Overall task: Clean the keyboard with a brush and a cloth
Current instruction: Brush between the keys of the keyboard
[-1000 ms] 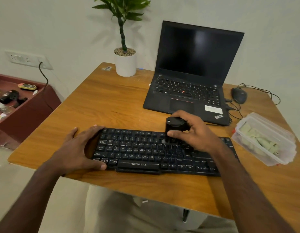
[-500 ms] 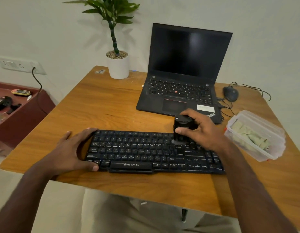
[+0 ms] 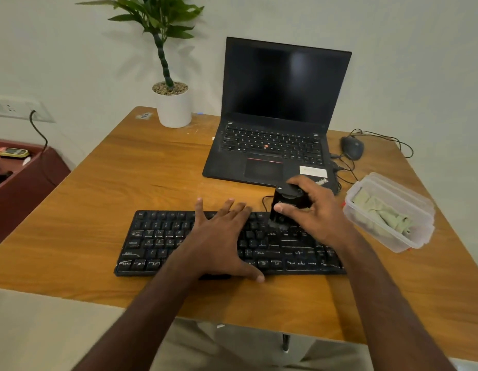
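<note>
A black keyboard (image 3: pixel 157 236) lies flat near the front edge of the wooden table (image 3: pixel 125 167). My left hand (image 3: pixel 221 236) rests spread flat across the keyboard's middle, fingers straight and pointing away, thumb at the front edge. My right hand (image 3: pixel 318 212) grips a small black brush (image 3: pixel 286 204) upright, its pale bristles touching the keys in the upper right part of the keyboard. A greenish cloth (image 3: pixel 380 212) lies crumpled inside a clear plastic box (image 3: pixel 409 236) at the right.
An open black laptop (image 3: pixel 272 145) stands behind the keyboard. A wired mouse (image 3: pixel 352 147) and its cable lie to the right of it. A white potted plant (image 3: pixel 173 105) sits at the back. A red-brown cabinet (image 3: pixel 23 178) stands left of the table.
My left hand has moved from the keyboard's left end onto its middle and now lies flat on the keys. My right hand has carried the brush further right along the top rows.
</note>
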`<state>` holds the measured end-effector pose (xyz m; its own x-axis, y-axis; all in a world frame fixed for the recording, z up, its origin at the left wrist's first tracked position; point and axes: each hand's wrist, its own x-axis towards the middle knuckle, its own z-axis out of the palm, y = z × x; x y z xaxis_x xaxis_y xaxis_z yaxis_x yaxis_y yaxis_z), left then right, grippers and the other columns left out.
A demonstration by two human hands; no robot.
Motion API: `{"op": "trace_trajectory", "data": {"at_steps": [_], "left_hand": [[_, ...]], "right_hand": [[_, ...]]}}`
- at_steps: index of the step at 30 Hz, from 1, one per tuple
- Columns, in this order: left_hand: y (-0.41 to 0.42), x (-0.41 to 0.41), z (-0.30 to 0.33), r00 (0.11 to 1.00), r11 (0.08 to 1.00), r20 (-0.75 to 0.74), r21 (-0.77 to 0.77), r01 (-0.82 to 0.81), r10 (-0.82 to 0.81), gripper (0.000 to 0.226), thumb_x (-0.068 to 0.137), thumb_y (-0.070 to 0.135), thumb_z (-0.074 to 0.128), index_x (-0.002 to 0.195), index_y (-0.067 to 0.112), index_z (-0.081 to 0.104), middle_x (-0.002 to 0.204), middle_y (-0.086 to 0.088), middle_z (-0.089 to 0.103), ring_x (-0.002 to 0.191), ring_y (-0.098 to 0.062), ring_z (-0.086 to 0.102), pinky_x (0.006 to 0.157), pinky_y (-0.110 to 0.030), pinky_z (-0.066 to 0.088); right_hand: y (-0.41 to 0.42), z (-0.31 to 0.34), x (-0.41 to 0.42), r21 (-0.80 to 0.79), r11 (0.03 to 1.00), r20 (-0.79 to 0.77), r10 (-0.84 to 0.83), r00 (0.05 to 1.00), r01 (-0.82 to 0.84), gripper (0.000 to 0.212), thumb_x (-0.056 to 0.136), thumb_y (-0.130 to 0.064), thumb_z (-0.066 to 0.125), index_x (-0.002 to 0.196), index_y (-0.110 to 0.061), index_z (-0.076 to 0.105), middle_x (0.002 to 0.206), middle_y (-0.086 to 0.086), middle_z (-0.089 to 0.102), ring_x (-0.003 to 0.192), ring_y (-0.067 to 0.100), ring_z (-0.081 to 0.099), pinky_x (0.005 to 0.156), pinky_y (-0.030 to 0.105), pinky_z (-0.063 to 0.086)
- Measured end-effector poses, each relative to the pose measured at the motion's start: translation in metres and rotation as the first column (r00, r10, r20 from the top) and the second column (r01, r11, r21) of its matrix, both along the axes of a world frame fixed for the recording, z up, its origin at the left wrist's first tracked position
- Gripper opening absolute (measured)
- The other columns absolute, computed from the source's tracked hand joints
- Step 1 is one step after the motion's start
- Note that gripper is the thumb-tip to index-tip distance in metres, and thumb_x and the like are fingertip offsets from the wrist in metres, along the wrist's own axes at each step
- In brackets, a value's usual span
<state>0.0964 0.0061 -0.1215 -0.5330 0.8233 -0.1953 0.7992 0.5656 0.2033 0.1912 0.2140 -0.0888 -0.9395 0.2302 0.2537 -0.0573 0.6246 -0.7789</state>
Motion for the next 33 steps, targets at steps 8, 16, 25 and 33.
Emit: {"op": "trace_trajectory", "data": {"at_steps": [8,16,25,33], "left_hand": [[0.002,-0.001,0.001,0.999,0.999,0.024,0.001,-0.036,0.036,0.139,0.049,0.097,0.057,0.157,0.028,0.005,0.165,0.008,0.014,0.151,-0.014,0.011,0.118,-0.066,-0.001],[0.004,-0.004,0.003,0.998,0.998,0.048,0.038,-0.041,0.039,0.138,0.045,0.097,0.060,0.155,0.031,0.010,0.162,0.010,0.021,0.148,-0.013,0.019,0.120,-0.061,0.006],[-0.001,-0.010,0.005,0.995,0.999,0.086,0.028,-0.044,0.042,0.137,0.042,0.097,0.061,0.154,0.034,0.011,0.161,0.013,0.022,0.147,-0.011,0.021,0.119,-0.063,0.008],[-0.004,-0.010,0.008,0.995,0.999,0.096,0.023,-0.039,0.037,0.136,0.044,0.095,0.062,0.154,0.035,0.010,0.161,0.013,0.021,0.147,-0.012,0.020,0.120,-0.061,0.005]], "right_hand": [[-0.011,-0.016,-0.002,-0.080,0.994,-0.057,0.072,0.996,-0.077,0.027,0.087,-0.022,0.077,0.109,-0.023,0.062,0.096,-0.011,0.065,0.093,0.008,0.063,0.074,0.015,0.050],[-0.010,-0.018,-0.004,-0.127,0.990,-0.075,0.052,0.996,-0.062,0.028,0.085,-0.022,0.079,0.108,-0.022,0.063,0.097,-0.012,0.065,0.095,0.010,0.063,0.076,0.021,0.054],[0.010,-0.010,0.002,-0.105,0.994,-0.078,-0.031,0.997,0.023,0.027,0.086,-0.024,0.078,0.107,-0.026,0.062,0.097,-0.016,0.064,0.095,0.009,0.062,0.079,0.027,0.056],[0.040,-0.003,0.016,-0.019,0.995,0.055,0.096,0.994,-0.095,0.029,0.086,-0.026,0.076,0.111,-0.022,0.061,0.096,-0.009,0.065,0.088,0.005,0.065,0.070,0.015,0.050]]}}
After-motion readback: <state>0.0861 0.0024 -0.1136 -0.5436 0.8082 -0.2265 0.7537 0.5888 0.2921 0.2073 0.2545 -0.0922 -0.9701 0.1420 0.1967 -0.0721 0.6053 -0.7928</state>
